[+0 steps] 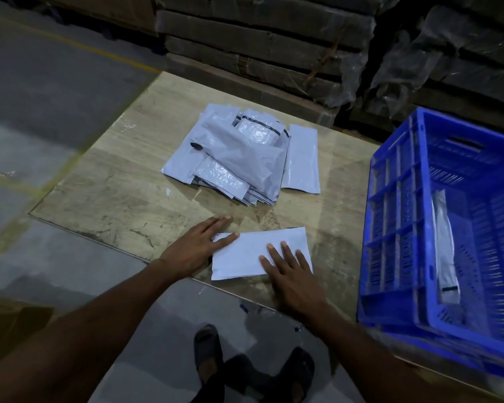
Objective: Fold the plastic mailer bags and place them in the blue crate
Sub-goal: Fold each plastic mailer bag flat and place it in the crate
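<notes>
Mailer bag [253, 251] pressed flat under open left hand [200, 245] and right hand [288, 270]; slick plastic may spring open once released.

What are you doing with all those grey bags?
A person is folding plastic mailer bags on a wooden board. Both hands are flat on one folded bag: the left hand presses its left end and the right hand its right part. A pile of bags waits further back. The blue crate on the right already holds one folded bag.
</notes>
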`<state>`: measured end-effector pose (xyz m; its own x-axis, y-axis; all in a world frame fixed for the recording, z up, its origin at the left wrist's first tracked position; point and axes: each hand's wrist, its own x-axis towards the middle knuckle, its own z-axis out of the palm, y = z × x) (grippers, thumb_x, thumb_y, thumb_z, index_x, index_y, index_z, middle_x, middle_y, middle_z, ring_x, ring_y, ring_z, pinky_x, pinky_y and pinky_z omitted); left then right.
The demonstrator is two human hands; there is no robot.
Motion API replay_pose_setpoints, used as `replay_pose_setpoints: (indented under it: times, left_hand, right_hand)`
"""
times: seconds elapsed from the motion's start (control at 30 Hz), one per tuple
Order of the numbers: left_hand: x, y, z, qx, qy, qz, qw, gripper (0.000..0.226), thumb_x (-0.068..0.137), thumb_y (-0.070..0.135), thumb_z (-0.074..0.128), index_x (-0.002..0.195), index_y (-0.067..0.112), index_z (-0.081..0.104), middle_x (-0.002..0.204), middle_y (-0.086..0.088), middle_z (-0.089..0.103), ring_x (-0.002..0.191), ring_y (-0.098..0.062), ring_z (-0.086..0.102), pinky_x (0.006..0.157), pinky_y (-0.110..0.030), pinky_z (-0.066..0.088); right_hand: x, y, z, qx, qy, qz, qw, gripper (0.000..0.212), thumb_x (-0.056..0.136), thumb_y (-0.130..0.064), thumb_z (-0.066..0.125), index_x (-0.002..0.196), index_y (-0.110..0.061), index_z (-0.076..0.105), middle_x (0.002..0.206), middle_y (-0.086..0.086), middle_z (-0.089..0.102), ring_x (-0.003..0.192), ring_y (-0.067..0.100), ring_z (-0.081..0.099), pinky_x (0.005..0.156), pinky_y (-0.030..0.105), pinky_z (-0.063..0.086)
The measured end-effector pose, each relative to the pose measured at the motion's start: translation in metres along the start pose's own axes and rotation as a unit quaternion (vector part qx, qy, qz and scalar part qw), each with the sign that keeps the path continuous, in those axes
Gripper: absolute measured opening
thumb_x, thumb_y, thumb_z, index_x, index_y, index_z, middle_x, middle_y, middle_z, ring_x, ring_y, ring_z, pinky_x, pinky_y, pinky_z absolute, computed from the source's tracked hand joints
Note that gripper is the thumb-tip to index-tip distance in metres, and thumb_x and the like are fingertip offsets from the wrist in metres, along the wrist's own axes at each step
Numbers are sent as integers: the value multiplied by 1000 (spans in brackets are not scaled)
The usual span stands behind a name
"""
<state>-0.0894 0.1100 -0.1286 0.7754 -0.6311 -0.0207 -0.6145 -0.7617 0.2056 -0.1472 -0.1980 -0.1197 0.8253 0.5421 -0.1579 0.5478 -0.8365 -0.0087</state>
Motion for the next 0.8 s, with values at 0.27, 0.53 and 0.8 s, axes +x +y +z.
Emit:
replay_pose_setpoints:
  times: [0.27,0.53,0.8]
  left_hand:
    - [23,62,-12,27,68,-11,997,51,84,23,55,128,1,69,133,-19,68,123,-35,65,106,-52,49]
    - [44,102,33,37,20,-151,988,65,107,40,20,159,5,32,168,-14,27,158,-28,20,125,-51,24]
    - [41,101,35,37,44,-141,988,63,107,41,23,161,9,31,170,-9,23,159,-27,14,126,-52,22]
  right_hand:
    - [4,-32,-16,97,171,122,973,54,107,-36,23,138,-10,59,151,11,50,144,33,41,114,55,24]
    - [38,-10,6,60,103,101,988,54,102,-32,31,145,-7,51,153,12,47,145,30,39,115,51,22]
    - [30,-12,10,55,107,121,985,56,105,-39,30,157,-17,34,166,0,24,155,22,15,121,53,19]
